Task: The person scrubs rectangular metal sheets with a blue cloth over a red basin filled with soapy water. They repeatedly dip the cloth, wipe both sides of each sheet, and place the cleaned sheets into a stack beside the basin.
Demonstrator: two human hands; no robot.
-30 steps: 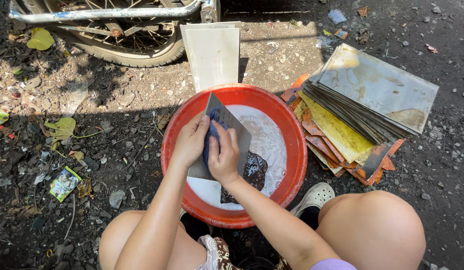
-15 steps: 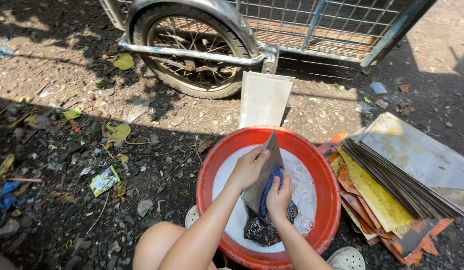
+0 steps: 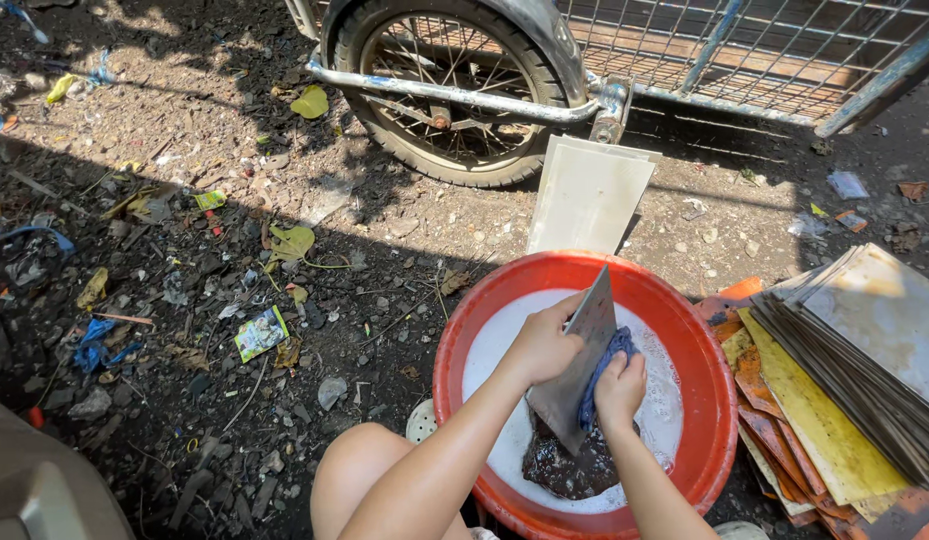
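Observation:
A red plastic basin of white soapy water sits on the dirt in front of me. My left hand grips a grey rectangular plate that stands tilted on edge in the water. My right hand presses a blue cloth against the plate's right face. A dark, dirty patch shows in the water below the plate. My bare knee is at the basin's left.
A stack of flat plates and yellow and orange sheets lies right of the basin. A pale board leans against a cart wheel behind it. A metal mesh cart stands beyond. Litter and leaves cover the ground at left.
The plate has turned from lying flat under both hands to standing nearly on edge. My view has swung left and up, showing more of the wheel and cart.

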